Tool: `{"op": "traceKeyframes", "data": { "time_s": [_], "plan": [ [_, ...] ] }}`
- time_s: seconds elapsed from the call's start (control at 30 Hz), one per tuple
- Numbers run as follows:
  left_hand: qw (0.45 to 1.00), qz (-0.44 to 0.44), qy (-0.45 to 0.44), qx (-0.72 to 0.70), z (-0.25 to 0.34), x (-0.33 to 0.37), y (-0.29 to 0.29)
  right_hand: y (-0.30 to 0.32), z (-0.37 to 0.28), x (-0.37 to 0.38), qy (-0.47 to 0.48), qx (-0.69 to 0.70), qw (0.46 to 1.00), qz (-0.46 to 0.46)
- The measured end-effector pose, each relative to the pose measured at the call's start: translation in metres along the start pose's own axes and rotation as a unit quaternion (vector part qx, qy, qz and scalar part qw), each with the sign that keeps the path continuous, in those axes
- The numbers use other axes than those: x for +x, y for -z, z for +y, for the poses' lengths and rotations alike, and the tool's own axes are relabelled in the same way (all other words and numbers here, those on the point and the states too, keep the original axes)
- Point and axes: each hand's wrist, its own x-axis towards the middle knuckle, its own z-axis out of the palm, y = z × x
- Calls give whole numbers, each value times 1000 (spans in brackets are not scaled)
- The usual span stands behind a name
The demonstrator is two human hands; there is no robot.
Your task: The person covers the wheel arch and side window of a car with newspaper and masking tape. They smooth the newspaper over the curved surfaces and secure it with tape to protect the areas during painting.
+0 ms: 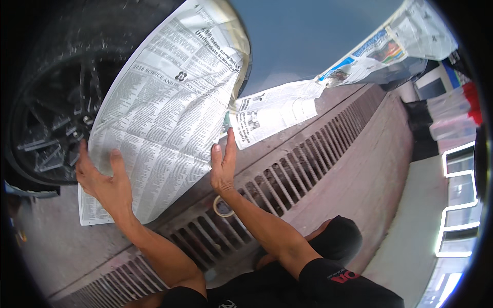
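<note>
A large newspaper sheet [159,118] hangs over the wheel arch, its upper right edge along a strip of masking tape [241,51] on the grey-blue car panel [287,41]. My left hand [107,182] lies at the sheet's lower left edge, thumb on the paper and fingers spread toward the wheel. At the sheet's right edge is my right hand [224,167], thumb and forefinger stretched upward and apart. Beside my right wrist a roll of masking tape [223,206] shows above the floor grate; whether it rests there I cannot tell.
A dark spoked wheel [67,113] stands left of the sheet. More newspaper [282,110] lines the panel's lower edge to the right. A slotted drain grate [303,169] crosses the concrete floor. Plastic containers [452,113] stand at far right.
</note>
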Motion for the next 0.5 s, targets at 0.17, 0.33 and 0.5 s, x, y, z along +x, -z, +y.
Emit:
{"op": "traceKeyframes", "data": {
  "time_s": [0.17, 0.33, 0.5],
  "plan": [
    [995, 16, -48, -81, -36, 38, -12, -47, -10, 23, -23, -37, 999, 4],
    [972, 90, -217, -1, -22, 91, 4, -71, 0, 51, -37, -23, 999, 15],
    [963, -62, -254, 65, -17, 138, 29, -83, 12, 55, -40, 140, 989, 9]
  ]
}}
